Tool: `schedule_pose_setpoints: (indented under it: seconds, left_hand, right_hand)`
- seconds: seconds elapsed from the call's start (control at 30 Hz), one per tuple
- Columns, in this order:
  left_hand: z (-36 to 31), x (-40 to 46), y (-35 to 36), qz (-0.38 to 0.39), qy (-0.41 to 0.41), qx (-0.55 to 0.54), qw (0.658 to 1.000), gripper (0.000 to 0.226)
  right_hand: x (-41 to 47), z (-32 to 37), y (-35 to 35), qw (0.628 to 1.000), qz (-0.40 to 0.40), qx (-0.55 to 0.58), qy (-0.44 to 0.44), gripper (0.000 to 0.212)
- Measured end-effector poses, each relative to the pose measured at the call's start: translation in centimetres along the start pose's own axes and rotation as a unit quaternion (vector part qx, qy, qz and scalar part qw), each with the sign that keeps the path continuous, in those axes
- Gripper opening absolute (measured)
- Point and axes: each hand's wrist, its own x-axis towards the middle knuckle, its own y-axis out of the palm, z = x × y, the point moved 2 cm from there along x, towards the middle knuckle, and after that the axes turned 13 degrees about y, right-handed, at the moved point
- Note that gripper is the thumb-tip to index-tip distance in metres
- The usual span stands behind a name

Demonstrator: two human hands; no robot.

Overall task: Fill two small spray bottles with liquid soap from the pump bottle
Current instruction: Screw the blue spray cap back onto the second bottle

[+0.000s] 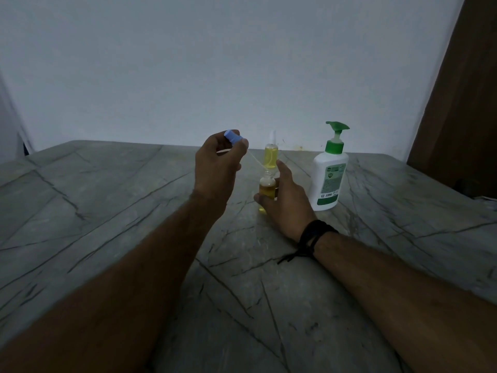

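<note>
1. Near the table's centre, a small clear glass bottle half full of amber-yellow liquid (267, 191) stands open-necked on the grey veined stone table (107, 211).
2. At its 12 o'clock stands a second small clear spray bottle of paler yellow liquid (270, 155), wearing what looks like a transparent cap.
3. At 3 o'clock of the near bottle, just beside it, stands the white pump bottle with a green pump head (328, 176).
4. Both small bottles appear to hold liquid, so the step in hand seems to be recapping or uncapping the near one; which of the two cannot be told.
5. The left hand (217, 168), raised at the near bottle's 10 o'clock, pinches the light-blue plastic spray head (233, 137) between thumb and fingertips; its thin dip tube (67, 157) slants down toward the open neck, with the tip at or just inside the mouth.
6. The right hand (285, 200), with a black cord wristband (313, 238), wraps loosely around the near bottle from its 4 o'clock, thumb in front, index finger extended upward, steadying it.
7. If closing, the next move likely calls for keeping the bottle steady, holding the tube upright, lowering the head squarely and twisting it down.
</note>
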Motion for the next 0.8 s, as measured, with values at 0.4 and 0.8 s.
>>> schedule_pose_setpoints:
  seconds: [0.4,0.8]
  left_hand:
    - [0.3,-0.2,0.1,0.034,0.004,0.009,0.999,0.031]
    - [1.4,-1.4,0.7,0.144,0.038,0.12,0.982,0.033]
  right_hand:
    - [-0.3,0.1,-0.2,1.0,0.001,0.017,-0.008,0.092]
    - [-0.9,0.3,-0.2,0.999,0.014,0.021,-0.039,0.096]
